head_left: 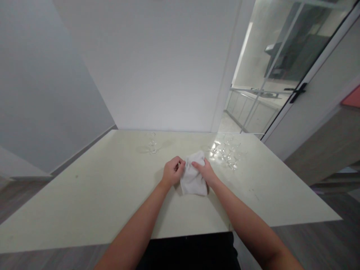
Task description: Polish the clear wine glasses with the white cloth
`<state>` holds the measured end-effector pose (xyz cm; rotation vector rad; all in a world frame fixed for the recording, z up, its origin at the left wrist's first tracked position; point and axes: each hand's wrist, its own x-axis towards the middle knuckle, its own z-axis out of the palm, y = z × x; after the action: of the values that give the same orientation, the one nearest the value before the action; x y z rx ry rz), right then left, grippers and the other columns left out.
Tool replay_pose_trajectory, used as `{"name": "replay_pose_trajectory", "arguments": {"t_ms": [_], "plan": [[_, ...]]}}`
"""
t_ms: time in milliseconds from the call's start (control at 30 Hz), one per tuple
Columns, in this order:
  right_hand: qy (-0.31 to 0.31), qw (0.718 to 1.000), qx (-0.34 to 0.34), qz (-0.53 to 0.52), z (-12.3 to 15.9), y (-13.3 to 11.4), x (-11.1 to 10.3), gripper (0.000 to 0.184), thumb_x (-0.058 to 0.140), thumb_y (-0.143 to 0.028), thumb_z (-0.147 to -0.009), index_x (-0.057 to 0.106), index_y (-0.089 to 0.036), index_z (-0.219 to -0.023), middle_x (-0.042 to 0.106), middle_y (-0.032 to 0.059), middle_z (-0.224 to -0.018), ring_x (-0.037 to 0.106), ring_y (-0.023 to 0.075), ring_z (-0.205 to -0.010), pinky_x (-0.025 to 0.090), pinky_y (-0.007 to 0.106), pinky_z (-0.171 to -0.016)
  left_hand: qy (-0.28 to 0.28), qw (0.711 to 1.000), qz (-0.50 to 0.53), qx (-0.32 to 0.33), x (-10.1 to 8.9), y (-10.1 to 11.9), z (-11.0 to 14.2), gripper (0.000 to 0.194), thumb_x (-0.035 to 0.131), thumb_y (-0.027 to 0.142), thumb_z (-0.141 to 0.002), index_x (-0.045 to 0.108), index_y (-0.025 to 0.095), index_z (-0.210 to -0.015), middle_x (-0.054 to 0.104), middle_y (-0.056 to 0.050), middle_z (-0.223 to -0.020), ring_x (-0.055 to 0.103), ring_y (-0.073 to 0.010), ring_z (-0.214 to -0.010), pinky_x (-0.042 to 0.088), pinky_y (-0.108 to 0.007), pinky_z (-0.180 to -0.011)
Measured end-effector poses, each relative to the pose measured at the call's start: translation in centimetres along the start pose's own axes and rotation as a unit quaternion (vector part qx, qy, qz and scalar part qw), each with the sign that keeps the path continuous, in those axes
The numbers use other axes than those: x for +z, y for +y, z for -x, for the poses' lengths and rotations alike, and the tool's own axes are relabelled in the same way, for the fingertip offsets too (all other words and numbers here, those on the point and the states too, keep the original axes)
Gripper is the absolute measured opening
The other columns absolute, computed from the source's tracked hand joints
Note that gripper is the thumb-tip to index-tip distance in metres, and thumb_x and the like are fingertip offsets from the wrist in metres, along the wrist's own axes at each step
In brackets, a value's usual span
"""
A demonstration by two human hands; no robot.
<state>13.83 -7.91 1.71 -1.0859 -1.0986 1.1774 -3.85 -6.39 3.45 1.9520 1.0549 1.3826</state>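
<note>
Both my hands are up front over the middle of the tabletop (112, 195), close together, with a white cloth (194, 182) between them. Right hand (204, 170) is clamped on the cloth, thumb on top. Left hand (173, 171) is curled closed at the cloth's left edge around a shiny bit (176, 167); mostly hidden, can't tell what it is. Cluster of clear glasses (228, 153) just beyond and right of my right hand, packed tight, count unclear, so that side is crowded. One clear glass (152, 144) sits alone near the back edge, left of the cloth. White wall panel (168, 75) blocks the far side. Door (317, 97) with black handle (298, 92) back right. Small dark marks (254, 193) right of my right forearm.
</note>
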Motion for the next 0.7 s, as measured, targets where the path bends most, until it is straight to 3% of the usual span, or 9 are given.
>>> {"name": "replay_pose_trajectory", "arguments": {"t_ms": [67,133,167,233,300,367,500,600,700], "plan": [[-0.016,0.988,-0.108,0.107,0.1,-0.3,-0.2,0.065,0.082,-0.043,-0.066,0.054,-0.020,-0.119,0.066,0.0083,-0.111,0.064,0.0230,-0.099,0.051,0.038,-0.090,0.034,0.985,0.089,-0.142,0.2,-0.6,-0.5,0.045,0.048,0.057,-0.085,0.046,0.020,-0.060,0.042,0.002,-0.055,0.040,-0.0119,-0.052,0.029,-0.025,-0.050],[-0.045,0.950,-0.220,0.217,0.2,-0.8,-0.3,0.062,0.082,-0.041,-0.067,0.056,-0.019,-0.119,0.063,0.0106,-0.114,0.060,0.0247,-0.106,0.048,0.040,-0.097,0.034,0.935,0.188,-0.298,0.4,-1.1,-1.0,0.048,0.047,0.064,-0.081,0.041,0.022,-0.058,0.036,0.005,-0.049,0.031,-0.0099,-0.042,0.021,-0.024,-0.043],[-0.063,0.927,-0.267,0.256,0.3,-1.0,-0.3,0.056,0.081,-0.040,-0.069,0.058,-0.018,-0.116,0.061,0.0114,-0.114,0.058,0.0252,-0.108,0.046,0.041,-0.099,0.020,0.906,0.227,-0.357,0.4,-1.3,-1.1,0.048,0.048,0.065,-0.078,0.041,0.022,-0.059,0.034,0.006,-0.046,0.027,-0.0088,-0.039,0.017,-0.024,-0.041],[-0.094,0.893,-0.331,0.290,0.3,-1.4,-0.3,0.042,0.076,-0.038,-0.076,0.061,-0.018,-0.110,0.059,0.0122,-0.114,0.056,0.0252,-0.110,0.045,0.040,-0.100,-0.011,0.869,0.277,-0.411,0.4,-1.4,-1.2,0.046,0.053,0.064,-0.075,0.041,0.022,-0.059,0.031,0.008,-0.044,0.021,-0.0072,-0.035,0.011,-0.023,-0.040],[-0.091,0.887,-0.351,0.285,0.3,-1.5,-0.4,0.038,0.074,-0.038,-0.079,0.062,-0.018,-0.109,0.058,0.0118,-0.114,0.056,0.0243,-0.110,0.044,0.038,-0.100,-0.011,0.867,0.290,-0.405,0.5,-1.4,-1.2,0.045,0.056,0.061,-0.074,0.041,0.022,-0.058,0.030,0.009,-0.043,0.020,-0.0068,-0.035,0.010,-0.023,-0.040],[-0.067,0.905,-0.330,0.261,0.2,-1.5,-0.4,0.034,0.070,-0.040,-0.082,0.063,-0.018,-0.107,0.059,0.0097,-0.108,0.057,0.0224,-0.103,0.046,0.035,-0.094,0.019,0.894,0.268,-0.360,0.7,-1.3,-1.2,0.044,0.056,0.059,-0.073,0.042,0.021,-0.057,0.033,0.007,-0.044,0.025,-0.0074,-0.036,0.014,-0.023,-0.040],[-0.016,0.960,-0.211,0.182,-0.2,-0.7,-0.7,0.029,0.056,-0.046,-0.090,0.064,-0.018,-0.090,0.061,0.0017,-0.081,0.056,0.0164,-0.076,0.046,0.027,-0.071,0.024,0.968,0.153,-0.196,0.8,-0.8,-0.8,0.041,0.056,0.051,-0.077,0.047,0.019,-0.053,0.042,0.004,-0.048,0.037,-0.0094,-0.045,0.025,-0.024,-0.045],[0.010,0.985,-0.121,0.119,-0.6,-0.1,-0.8,0.035,0.056,-0.051,-0.088,0.064,-0.017,-0.083,0.058,-0.0019,-0.069,0.052,0.0137,-0.065,0.042,0.024,-0.061,0.003,0.987,0.091,-0.131,0.5,-0.4,-0.5,0.043,0.052,0.048,-0.084,0.049,0.019,-0.052,0.045,0.003,-0.048,0.041,-0.0105,-0.048,0.031,-0.025,-0.049],[0.039,0.999,-0.020,0.018,-0.8,0.1,-0.5,0.034,0.062,-0.052,-0.082,0.066,-0.018,-0.086,0.064,-0.0013,-0.071,0.056,0.0147,-0.065,0.045,0.024,-0.061,0.004,0.993,0.062,-0.099,0.0,-0.2,-0.3,0.046,0.049,0.046,-0.087,0.052,0.019,-0.051,0.047,0.002,-0.047,0.043,-0.0112,-0.049,0.033,-0.026,-0.052]]}}
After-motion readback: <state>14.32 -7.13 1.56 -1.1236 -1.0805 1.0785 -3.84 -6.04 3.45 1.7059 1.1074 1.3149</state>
